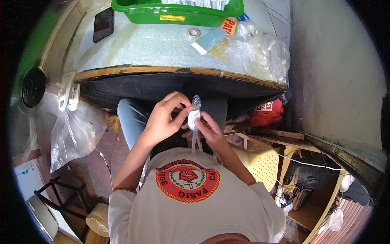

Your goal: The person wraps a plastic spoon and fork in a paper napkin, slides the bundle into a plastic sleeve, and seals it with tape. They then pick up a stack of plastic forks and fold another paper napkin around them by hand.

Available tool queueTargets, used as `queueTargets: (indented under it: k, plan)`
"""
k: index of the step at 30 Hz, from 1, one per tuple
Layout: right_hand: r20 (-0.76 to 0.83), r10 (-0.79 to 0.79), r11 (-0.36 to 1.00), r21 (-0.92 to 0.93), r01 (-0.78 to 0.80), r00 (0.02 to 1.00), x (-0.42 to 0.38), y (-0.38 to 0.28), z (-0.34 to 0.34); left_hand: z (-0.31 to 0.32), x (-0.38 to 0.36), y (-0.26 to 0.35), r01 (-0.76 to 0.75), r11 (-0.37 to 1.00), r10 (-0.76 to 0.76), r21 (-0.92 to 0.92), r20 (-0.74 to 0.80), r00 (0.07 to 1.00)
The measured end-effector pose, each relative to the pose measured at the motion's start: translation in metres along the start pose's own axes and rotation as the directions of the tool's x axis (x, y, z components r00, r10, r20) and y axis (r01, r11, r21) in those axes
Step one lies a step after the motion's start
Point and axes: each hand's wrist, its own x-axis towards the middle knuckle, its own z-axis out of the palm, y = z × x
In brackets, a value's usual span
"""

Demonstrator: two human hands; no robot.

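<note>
We note left hand (164, 117) and right hand (212, 132) pinching the plastic-wrapped white piece (193, 118) off the desk's near edge (178, 70); judged light, slippery, probably soft; best held by its sides.

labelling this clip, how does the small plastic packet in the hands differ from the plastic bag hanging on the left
Size: the small packet fits between fingertips, while the hanging bag is far larger.
Support: the packet is held by the left hand and right hand; the bag hangs beside the table.
Look: the packet shows something white inside; the bag is mostly see-through.
Shared: both have clear plastic.
</note>
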Motion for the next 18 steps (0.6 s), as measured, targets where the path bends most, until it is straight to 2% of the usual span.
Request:
queueTargets:
  k: [2, 3, 5, 9, 11, 18]
  plan:
    - [0.049, 0.116, 0.993, -0.041, -0.114, 0.992, 0.002, -0.003, -0.002, -0.006, 0.005, 0.006, -0.126, 0.991, 0.127, 0.050, -0.004, 0.992]
    - [0.055, 0.116, 0.993, -0.043, -0.114, 0.992, 0.003, -0.003, -0.001, -0.009, 0.007, 0.004, -0.127, 0.991, 0.127, 0.052, -0.009, 0.992]
    - [0.044, 0.130, 0.991, -0.044, -0.128, 0.991, 0.001, -0.003, 0.001, -0.017, 0.011, 0.000, -0.169, 0.985, 0.164, 0.037, 0.104, 0.981]
    - [0.033, 0.102, 0.992, -0.074, -0.099, 0.994, 0.002, -0.001, -0.001, -0.018, 0.013, -0.004, -0.072, 0.993, 0.089, -0.091, 0.194, 0.977]
    - [0.036, 0.200, 0.980, 0.015, -0.200, 0.979, 0.001, -0.003, -0.001, -0.017, 0.013, -0.007, -0.051, 0.979, 0.097, -0.198, 0.232, 0.968]
    - [0.028, 0.267, 0.956, 0.120, -0.269, 0.963, 0.001, -0.009, -0.005, -0.009, 0.011, -0.023, -0.040, 0.956, 0.090, -0.290, 0.161, 0.983]
